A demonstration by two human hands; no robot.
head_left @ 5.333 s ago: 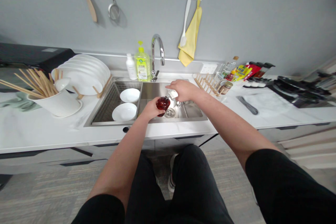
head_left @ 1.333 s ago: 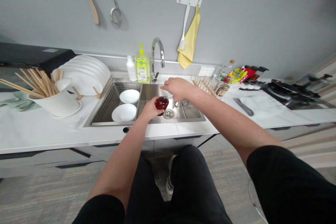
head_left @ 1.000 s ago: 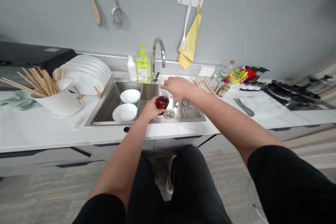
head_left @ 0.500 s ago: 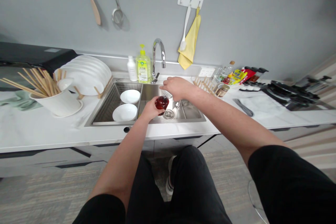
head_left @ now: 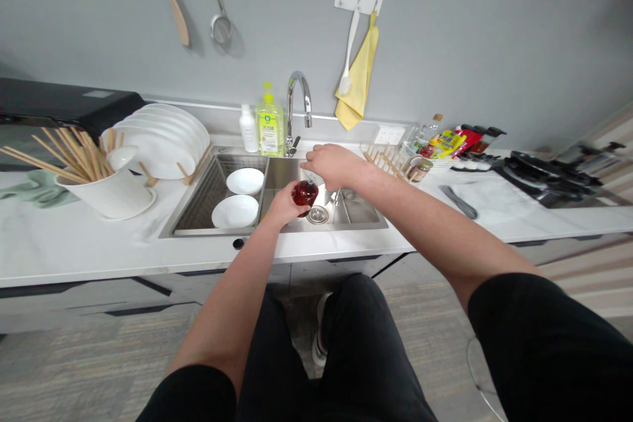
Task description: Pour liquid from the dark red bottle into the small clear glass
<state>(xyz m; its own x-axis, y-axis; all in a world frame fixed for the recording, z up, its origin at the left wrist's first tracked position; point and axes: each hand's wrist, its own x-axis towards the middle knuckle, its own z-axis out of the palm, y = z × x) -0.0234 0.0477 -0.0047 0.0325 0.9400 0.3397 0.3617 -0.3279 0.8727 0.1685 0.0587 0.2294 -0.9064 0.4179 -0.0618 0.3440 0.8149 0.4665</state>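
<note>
Over the right basin of the steel sink, my left hand is closed around a dark red, round glass vessel. My right hand curls over the vessel's top, its fingers bent down around a clear, shiny piece there. I cannot make out whether that piece is part of the vessel or separate. Just beyond the right hand stands the chrome faucet. Two white bowls, a rear one and a front one, sit in the left basin.
Behind the sink stand a green dish soap bottle and a white bottle. White plates and a white holder of chopsticks are at left. A wooden rack, condiments and a black stove are at right.
Hardly anything differs. Both hands keep their hold at almost the same spot over the basin, and the view has shifted very slightly.
</note>
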